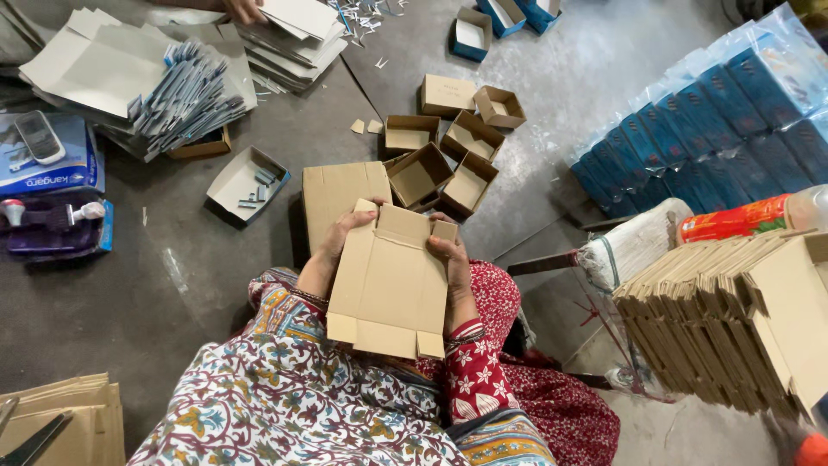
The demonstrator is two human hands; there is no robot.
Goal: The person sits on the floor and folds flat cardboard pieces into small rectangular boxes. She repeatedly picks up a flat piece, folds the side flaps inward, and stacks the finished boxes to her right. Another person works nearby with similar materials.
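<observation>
Head view, the only one. We see both hands gripping a flat die-cut cardboard box blank (388,280) over the lap. Left hand (341,237) is clamped on the blank's upper left edge, thumb over the top corner flap. Right hand (450,259) is clamped on the upper right edge, fingers curled over the side flap. Hands sit apart, one per side, with the blank spanning between them and hanging down toward 6 o'clock.

To do this fold well, we judge: keep thumbs on the score lines, bend the side flaps evenly, hold the panel square so the corner tabs line up.

Around it:
- another flat blank (341,194) on the floor (172,285) at 12 o'clock, just beyond the hands
- cluster of folded open brown boxes (444,155) at 1 o'clock, touching each other
- stack of flat brown blanks (733,319) at 3 o'clock, standing on edge
- blue wrapped packs (716,121) at 2 o'clock
- grey card sheets (112,65) at 10 o'clock
- small grey tray (246,181) with bits inside, at 11 o'clock
- another person's hand (244,9) at the top edge, on a card pile
</observation>
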